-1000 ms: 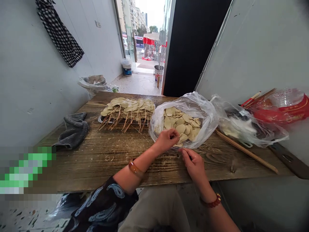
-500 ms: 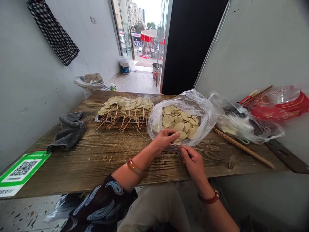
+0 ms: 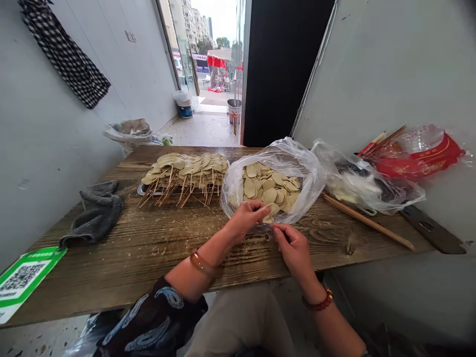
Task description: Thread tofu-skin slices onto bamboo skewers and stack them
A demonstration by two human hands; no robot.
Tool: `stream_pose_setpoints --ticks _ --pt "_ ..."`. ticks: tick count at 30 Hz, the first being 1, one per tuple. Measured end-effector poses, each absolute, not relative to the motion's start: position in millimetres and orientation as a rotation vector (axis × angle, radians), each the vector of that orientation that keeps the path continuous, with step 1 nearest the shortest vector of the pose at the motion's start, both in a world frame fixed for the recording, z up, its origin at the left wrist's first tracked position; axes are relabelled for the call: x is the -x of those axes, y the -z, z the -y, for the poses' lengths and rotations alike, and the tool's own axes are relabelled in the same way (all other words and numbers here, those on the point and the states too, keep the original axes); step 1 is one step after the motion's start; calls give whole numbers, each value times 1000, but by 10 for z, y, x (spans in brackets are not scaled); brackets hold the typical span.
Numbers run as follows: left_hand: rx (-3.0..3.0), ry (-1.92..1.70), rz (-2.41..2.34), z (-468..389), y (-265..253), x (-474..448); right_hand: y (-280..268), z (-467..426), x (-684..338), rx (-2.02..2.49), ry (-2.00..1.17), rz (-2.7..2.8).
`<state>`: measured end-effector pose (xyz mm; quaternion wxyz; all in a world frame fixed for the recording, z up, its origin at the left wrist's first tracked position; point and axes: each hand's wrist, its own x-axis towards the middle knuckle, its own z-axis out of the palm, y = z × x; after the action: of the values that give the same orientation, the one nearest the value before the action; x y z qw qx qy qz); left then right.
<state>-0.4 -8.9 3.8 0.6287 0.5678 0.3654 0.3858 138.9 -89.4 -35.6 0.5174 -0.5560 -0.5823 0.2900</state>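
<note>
Left hand (image 3: 247, 215) curled, pinching a slice (image 3: 268, 218) at the bag (image 3: 238, 186) mouth — right hand (image 3: 292, 245) closed, contents unclear.

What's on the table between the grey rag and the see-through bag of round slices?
In the head view, a metal tray piled with skewered slices sits between the grey rag and the bag.

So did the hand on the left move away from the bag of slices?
No. The left hand stays at the front edge of the clear bag, fingers on the pale slices; only the camera shifted.
</note>
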Motion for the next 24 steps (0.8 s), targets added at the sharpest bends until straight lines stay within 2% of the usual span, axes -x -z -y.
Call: stream_pose_setpoints --ticks 7,12,19,24 --pt "-1422 -757 -834 129 -46 -30 371 876 -1382 1326 -671 1315" --pt "-1422 -943 -914 -107 -91 85 421 849 -1390 1286 -697 1167" --pt "-2168 -857 -1298 -441 -91 -144 448 819 -1397 1224 -775 1004" --pt "-2681 -636 -1270 -554 -190 -328 405 814 -1402 1231 -711 1051"
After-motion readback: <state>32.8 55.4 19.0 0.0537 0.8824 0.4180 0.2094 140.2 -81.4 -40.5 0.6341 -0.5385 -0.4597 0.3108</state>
